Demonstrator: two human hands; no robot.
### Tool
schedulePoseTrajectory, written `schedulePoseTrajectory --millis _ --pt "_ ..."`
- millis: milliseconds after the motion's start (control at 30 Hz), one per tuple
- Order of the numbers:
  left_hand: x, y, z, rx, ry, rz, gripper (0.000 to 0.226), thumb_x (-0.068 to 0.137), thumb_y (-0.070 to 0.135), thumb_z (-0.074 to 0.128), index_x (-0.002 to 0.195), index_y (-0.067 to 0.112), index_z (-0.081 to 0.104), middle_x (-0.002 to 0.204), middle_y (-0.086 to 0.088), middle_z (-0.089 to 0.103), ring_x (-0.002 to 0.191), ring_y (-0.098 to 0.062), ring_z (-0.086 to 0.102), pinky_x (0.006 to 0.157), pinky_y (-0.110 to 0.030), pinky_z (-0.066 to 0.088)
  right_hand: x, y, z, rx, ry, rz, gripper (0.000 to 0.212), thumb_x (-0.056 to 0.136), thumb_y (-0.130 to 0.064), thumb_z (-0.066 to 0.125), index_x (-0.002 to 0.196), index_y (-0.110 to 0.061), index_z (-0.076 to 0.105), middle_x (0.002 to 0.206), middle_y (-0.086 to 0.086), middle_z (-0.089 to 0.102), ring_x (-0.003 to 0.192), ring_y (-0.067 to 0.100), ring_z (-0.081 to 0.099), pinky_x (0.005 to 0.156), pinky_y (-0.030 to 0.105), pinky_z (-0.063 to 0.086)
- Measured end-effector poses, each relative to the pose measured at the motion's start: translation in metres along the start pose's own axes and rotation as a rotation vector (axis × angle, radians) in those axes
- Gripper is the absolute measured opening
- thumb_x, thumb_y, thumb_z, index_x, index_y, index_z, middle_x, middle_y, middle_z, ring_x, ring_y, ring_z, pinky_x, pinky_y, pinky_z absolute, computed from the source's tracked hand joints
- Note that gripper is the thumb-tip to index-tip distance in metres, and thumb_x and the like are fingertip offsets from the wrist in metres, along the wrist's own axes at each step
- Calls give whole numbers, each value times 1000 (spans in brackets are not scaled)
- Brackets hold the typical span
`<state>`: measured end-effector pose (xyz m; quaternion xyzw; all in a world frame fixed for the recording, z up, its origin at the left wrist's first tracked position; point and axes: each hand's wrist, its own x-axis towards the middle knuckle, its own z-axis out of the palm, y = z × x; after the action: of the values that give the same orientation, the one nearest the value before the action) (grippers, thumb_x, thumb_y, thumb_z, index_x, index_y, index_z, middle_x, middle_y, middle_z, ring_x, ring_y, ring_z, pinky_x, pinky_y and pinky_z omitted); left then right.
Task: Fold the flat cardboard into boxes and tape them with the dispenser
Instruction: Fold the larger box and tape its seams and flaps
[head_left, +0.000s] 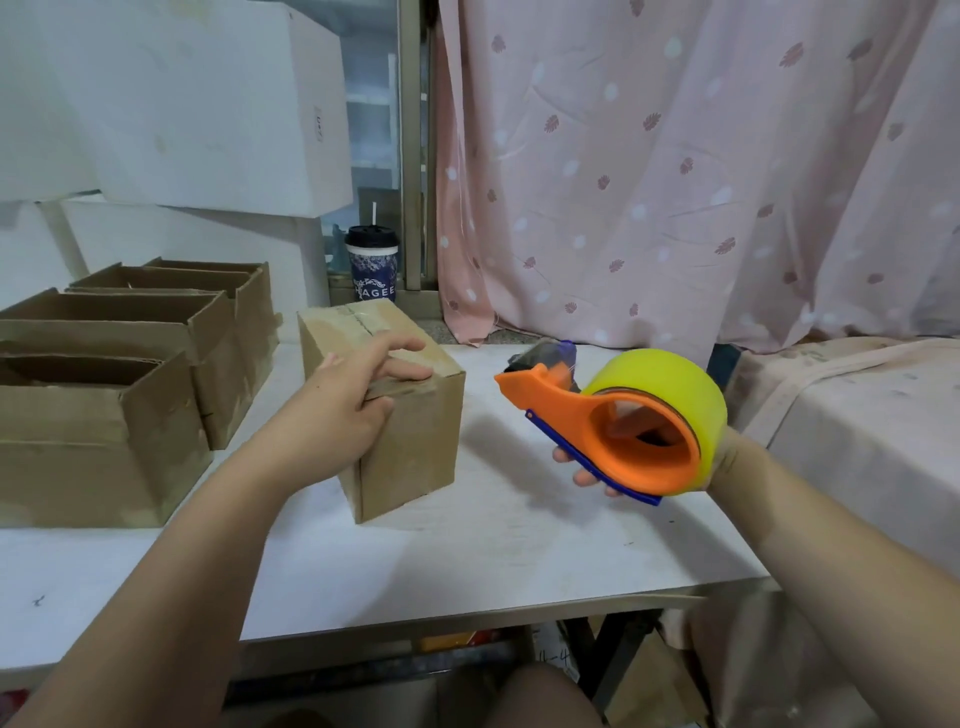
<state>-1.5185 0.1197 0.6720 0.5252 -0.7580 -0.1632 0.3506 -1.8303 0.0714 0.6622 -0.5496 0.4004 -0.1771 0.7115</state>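
hands: left hand (347, 410) flat on folded box (395, 410), right hand (597, 465) grasping tape dispenser (618, 415) beside it above the worktop (467, 561) | step: taping | next: bring dispenser onto top seam | finished open boxes (119, 374) at left

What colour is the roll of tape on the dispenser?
Yellow; the tape roll shows best in the head view.

A white worktop (467, 561) is carrying a closed cardboard box (410, 441) near its middle — and open boxes (104, 415) are sitting in a row along its left side.
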Motion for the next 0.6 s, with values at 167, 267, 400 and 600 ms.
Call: schedulePoseTrajectory --millis 167,267,400,600 --pt "5 1 -2 85 101 22 42 85 20 55 110 52 45 95 45 58 104 18 39 114 -38 12 12 -29 25 171 35 -58 98 9 -33 98 99 -6 66 83 16 72 63 30 71 43 34 55" --pt "9 4 16 142 323 3 27 87 41 61 113 39 65 99 23 64 96 2 49 88 -27 35 21 -41 41 129 30 -96 86 -3 -39 95 77 -14 75 72 10 72 56 24 70 40 29 52" --pt "12 -4 31 245 401 61 21 87 29 65 106 24 73 98 12 58 97 -13 51 75 -22 30 31 -42 37 -45 135 -226 45 70 -48 77 98 -13 74 100 15 72 72 19 71 67 35 59" --pt "15 -13 18 285 322 163 19 86 26 66 104 25 74 96 7 65 96 -16 50 93 -34 27 47 -63 39 17 237 -393 26 96 -27 47 104 -16 69 99 14 71 87 32 70 63 35 56"
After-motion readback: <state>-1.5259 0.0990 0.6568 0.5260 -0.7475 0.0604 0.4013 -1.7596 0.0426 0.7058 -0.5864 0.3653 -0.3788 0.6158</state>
